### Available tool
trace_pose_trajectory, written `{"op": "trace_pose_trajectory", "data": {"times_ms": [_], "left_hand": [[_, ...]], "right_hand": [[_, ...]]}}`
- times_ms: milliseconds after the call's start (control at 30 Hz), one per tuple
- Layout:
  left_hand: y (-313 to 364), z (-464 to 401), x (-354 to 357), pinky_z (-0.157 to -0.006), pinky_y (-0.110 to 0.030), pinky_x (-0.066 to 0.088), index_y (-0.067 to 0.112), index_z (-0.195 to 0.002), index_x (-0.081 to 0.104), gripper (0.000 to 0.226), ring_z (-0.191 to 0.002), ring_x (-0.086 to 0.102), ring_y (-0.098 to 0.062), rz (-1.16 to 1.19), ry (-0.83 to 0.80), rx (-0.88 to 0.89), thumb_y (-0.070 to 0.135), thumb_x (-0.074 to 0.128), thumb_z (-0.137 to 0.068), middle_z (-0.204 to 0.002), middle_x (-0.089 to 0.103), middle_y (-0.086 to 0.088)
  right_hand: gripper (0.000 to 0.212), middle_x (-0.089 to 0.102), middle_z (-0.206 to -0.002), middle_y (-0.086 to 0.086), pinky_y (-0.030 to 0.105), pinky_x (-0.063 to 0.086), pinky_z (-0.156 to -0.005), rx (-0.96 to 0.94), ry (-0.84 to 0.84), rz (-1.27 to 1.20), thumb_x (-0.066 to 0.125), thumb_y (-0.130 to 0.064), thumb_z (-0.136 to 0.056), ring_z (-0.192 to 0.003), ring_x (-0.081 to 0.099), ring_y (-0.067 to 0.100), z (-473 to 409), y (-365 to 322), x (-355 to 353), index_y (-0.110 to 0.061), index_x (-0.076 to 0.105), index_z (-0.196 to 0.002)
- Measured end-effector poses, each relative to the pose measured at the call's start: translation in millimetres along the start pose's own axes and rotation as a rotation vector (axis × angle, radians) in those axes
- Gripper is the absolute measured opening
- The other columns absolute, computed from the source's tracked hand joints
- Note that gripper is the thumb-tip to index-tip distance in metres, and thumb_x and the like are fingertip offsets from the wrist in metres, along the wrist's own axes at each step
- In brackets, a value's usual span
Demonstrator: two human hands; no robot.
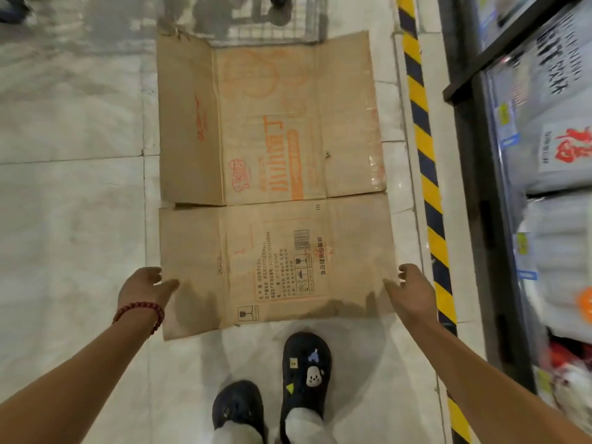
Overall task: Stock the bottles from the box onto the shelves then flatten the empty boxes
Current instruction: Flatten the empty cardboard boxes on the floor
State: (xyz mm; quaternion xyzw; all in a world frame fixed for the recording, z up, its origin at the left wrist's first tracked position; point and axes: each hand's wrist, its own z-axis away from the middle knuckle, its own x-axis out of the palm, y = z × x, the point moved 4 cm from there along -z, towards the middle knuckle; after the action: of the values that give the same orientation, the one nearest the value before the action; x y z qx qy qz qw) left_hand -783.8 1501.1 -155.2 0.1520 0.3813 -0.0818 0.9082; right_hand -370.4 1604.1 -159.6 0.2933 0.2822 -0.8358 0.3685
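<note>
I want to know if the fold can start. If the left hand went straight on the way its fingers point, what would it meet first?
Probably the flattened box: the left hand points right and forward, fingertips already at its near left edge. Contact isn't certain.

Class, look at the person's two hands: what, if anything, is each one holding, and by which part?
Both are at the flattened brown cardboard box: left hand at its near left edge, right hand at its near right edge. A firm grip cannot be told.
</note>
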Motion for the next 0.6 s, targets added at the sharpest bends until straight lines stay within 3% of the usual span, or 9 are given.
{"op": "trace_pose_trajectory", "data": {"times_ms": [200, 300, 367, 500, 600], "left_hand": [[93.4, 122.0, -87.2, -0.1, -0.033, 0.04, 0.005, -0.12, 0.06, 0.043, -0.115, 0.056, -0.024, 0.057, -0.195, 0.19, 0.02, 0.071, -0.081, -0.122, 0.062, -0.01], [142.7, 188.5, -134.9, -0.093, -0.026, 0.039, 0.006, -0.119, 0.06, 0.04, -0.113, 0.056, -0.022, 0.065, -0.262, 0.272, 0.02, 0.07, -0.083, -0.119, 0.061, -0.006], [175.3, 234.1, -166.0, -0.089, -0.028, 0.042, 0.006, -0.117, 0.061, 0.038, -0.104, 0.06, -0.022, 0.116, -0.321, 0.292, 0.02, 0.069, -0.083, -0.116, 0.063, -0.009], [229.4, 322.5, -218.3, -0.079, -0.027, 0.044, 0.006, -0.115, 0.06, 0.033, -0.091, 0.062, -0.02, 0.174, -0.411, 0.376, 0.019, 0.067, -0.086, -0.113, 0.064, -0.012], [257.3, 383.9, -248.0, -0.073, -0.023, 0.044, 0.008, -0.113, 0.061, 0.029, -0.087, 0.063, -0.018, 0.208, -0.464, 0.515, 0.019, 0.065, -0.087, -0.11, 0.065, -0.01]], "right_hand": [[0.038, 0.055, -0.13, 0.011, 0.029, 0.039, -0.088, -0.005, -0.138, -0.151, 0.053, -0.01, -0.09, -0.116, 0.052, 0.026, 104.0, -61.5, -104.6, -0.007, 0.052, -0.128], [0.038, 0.054, -0.131, 0.011, 0.029, 0.038, -0.088, -0.025, -0.204, -0.213, 0.053, -0.012, -0.091, -0.118, 0.051, 0.026, 156.9, -89.3, -162.4, -0.008, 0.051, -0.129], [0.037, 0.055, -0.13, 0.012, 0.033, 0.042, -0.091, -0.009, -0.224, -0.325, 0.055, -0.012, -0.09, -0.117, 0.053, 0.027, 190.7, -105.4, -201.6, -0.008, 0.053, -0.126], [0.03, 0.059, -0.122, 0.009, 0.039, 0.046, -0.093, -0.066, -0.205, -0.482, 0.056, -0.016, -0.088, -0.11, 0.057, 0.025, 262.5, -129.4, -278.3, -0.016, 0.058, -0.118], [0.02, 0.062, -0.113, 0.007, 0.034, 0.048, -0.082, -0.153, -0.136, -0.588, 0.057, -0.017, -0.089, -0.1, 0.061, 0.021, 317.1, -134.7, -332.7, -0.025, 0.058, -0.107]]}}
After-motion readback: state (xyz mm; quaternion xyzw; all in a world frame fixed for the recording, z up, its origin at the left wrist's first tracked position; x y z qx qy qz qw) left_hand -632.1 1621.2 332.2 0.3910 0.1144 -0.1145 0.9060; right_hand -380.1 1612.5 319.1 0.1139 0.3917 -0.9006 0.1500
